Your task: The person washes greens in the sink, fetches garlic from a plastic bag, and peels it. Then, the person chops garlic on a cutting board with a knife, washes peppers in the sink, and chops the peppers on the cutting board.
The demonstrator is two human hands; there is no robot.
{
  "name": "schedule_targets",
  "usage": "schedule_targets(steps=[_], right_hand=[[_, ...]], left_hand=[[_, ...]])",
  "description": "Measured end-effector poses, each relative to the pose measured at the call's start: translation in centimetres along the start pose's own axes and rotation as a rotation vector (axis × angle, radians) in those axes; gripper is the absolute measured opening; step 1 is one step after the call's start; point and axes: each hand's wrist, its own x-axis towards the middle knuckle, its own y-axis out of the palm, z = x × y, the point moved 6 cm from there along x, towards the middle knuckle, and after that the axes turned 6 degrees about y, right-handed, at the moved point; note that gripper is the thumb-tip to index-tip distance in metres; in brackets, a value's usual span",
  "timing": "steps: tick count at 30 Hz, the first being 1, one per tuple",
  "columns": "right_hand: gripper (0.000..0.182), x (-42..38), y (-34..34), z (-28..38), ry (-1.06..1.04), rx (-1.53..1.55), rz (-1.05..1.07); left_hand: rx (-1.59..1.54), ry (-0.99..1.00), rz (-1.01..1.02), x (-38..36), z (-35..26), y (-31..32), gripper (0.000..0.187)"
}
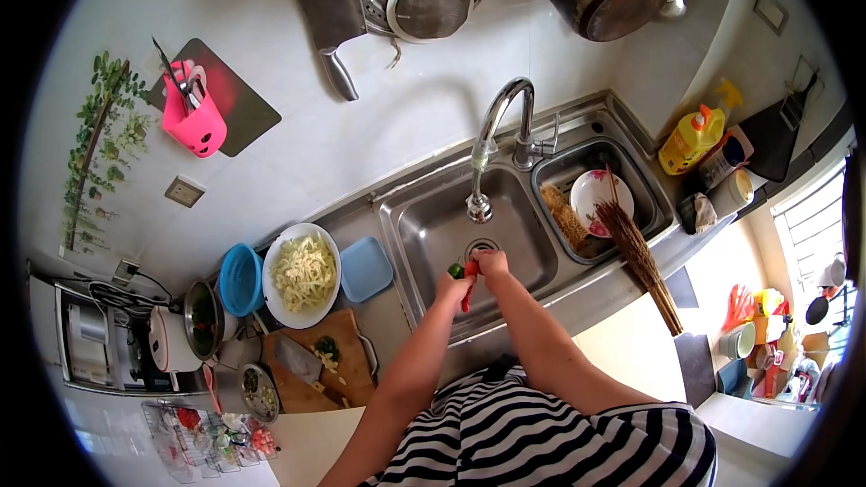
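Over the near side of the large steel sink basin point(422, 216), my two hands are close together. My left hand point(453, 289) is closed around a green pepper point(456, 271) and a red pepper point(466, 299), which pokes out below the fingers. Fingers of my right hand point(491, 261) are curled at the upper end of the red pepper, partly hiding it. Just beyond the hands is the drain. The chrome faucet point(492, 131) arches above the basin, its spout head pointing down; no stream shows.
Right of the basin, a smaller sink point(586, 257) holds a flowered plate point(591, 194), a loofah point(564, 216) and a twig brush point(636, 248). Leftward are a blue tray point(366, 269), a bowl of pale shreds point(304, 273), and a cutting board point(356, 343) with a cleaver point(299, 361).
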Motion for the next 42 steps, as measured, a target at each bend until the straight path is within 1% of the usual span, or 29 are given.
schedule_targets(steps=[2,3,4,5,6,9,11,13,15,16,17,18,19,20,21,23,24,25,27,31,33,34,36,37,38,39,40,41,42], right_hand=[[0.018,-0.2,1.2,0.6,0.021,0.504,0.441],[0.019,-1.4,0.6,1.6,0.04,0.523,0.457],[0.019,-2.2,0.1,2.3,0.046,0.516,0.458],[0.019,-2.9,-0.2,3.3,-0.052,0.386,0.476],[0.019,-3.4,-0.3,4.0,-0.149,0.256,0.491],[0.019,-4.0,-0.5,4.7,-0.228,0.132,0.496],[0.018,-3.8,-0.4,4.5,-0.22,0.085,0.499],[0.018,-4.2,-0.5,4.6,-0.211,0.038,0.503],[0.016,-5.2,-1.1,5.8,-0.479,-0.31,0.32],[0.016,-5.5,-1.1,5.7,-0.477,-0.313,0.321],[0.016,-6.3,-1.3,6.2,-0.6,-0.325,0.24],[0.016,-6.8,-1.5,6.5,-0.722,-0.335,0.157],[0.016,-6.8,-1.5,6.4,-0.721,-0.336,0.156],[0.016,-7.0,-1.6,6.5,-0.783,-0.293,0.138],[0.017,-7.3,-1.7,6.7,-0.846,-0.25,0.119],[0.017,-7.5,-1.7,6.7,-0.885,-0.26,0.11],[0.017,-7.9,-1.7,6.9,-0.924,-0.268,0.101],[0.017,-8.1,-1.8,7.0,-0.921,-0.27,0.099],[0.018,-6.8,-1.9,5.7,-0.572,-0.273,0.111],[0.02,-5.8,-2.0,5.2,-0.465,-0.316,0.074],[0.025,-5.2,-2.0,4.1,-0.256,-0.321,0.094],[0.025,-5.1,-2.0,4.0,-0.256,-0.318,0.089],[0.024,-4.8,-1.6,2.8,-0.085,-0.187,0.165],[0.024,-2.2,-0.8,0.3,-0.083,-0.185,0.162],[0.024,2.3,0.9,-3.4,-0.157,-0.161,0.197],[0.024,2.0,0.9,-3.1,-0.194,-0.15,0.214],[0.024,1.7,0.9,-2.8,-0.23,-0.137,0.232],[0.022,1.1,0.4,-2.6,-0.297,-0.272,0.152],[0.021,-0.4,0.1,-1.3,-0.332,-0.34,0.116]], left_hand=[[-0.017,0.176,-0.188,-1.2,-1.3,-1.2,0.039],[-0.021,0.168,-0.192,-1.0,-0.6,-1.4,0.039],[0.08,0.334,-0.269,-0.8,-0.6,-1.9,0.048],[0.184,0.502,-0.343,-1.0,-1.1,-2.2,0.057],[0.181,0.498,-0.343,-1.4,-1.2,-2.2,0.057],[0.205,0.537,-0.351,-2.9,-2.5,-2.2,0.059],[0.228,0.62,-0.364,-3.4,-3.1,-2.2,0.059],[0.227,0.621,-0.347,-3.9,-3.8,-2.2,0.06],[0.227,0.62,-0.331,-3.6,-3.7,-2.2,0.062],[0.143,0.553,-0.282,-2.6,-2.7,-2.0,0.062],[0.059,0.487,-0.233,-1.7,-1.6,-1.9,0.063],[0.058,0.486,-0.232,-2.0,-1.9,-1.9,0.063],[-0.079,0.42,-0.171,-2.0,-1.7,-1.7,0.062],[-0.215,0.352,-0.108,-2.1,-1.6,-1.3,0.061],[-0.215,0.351,-0.106,-2.0,-1.5,-1.4,0.061],[-0.381,0.252,-0.01,-1.6,-0.8,-0.8,0.059],[-0.381,0.25,-0.007,-1.7,-0.7,-0.7,0.059],[-0.397,0.276,-0.007,-1.7,-0.7,-0.5,0.059],[-0.413,0.303,-0.005,-1.8,-0.8,-0.1,0.058],[-0.297,0.382,0.003,-2.3,-1.1,0.5,0.059],[-0.261,0.4,0.003,-2.1,-0.7,0.6,0.059],[-0.199,0.428,-0.013,-1.9,-0.4,0.5,0.059],[-0.135,0.456,-0.026,-1.4,0.1,0.5,0.059],[-0.088,0.485,-0.037,-1.3,0.2,0.5,0.06],[-0.041,0.512,-0.047,-1.3,0.2,0.5,0.06],[-0.04,0.512,-0.045,-1.4,0.1,0.6,0.06],[0.02,0.438,-0.057,-1.2,0.5,0.6,0.06],[0.08,0.363,-0.07,-1.0,0.8,0.6,0.06],[0.079,0.363,-0.073,-0.7,0.8,0.7,0.06]])
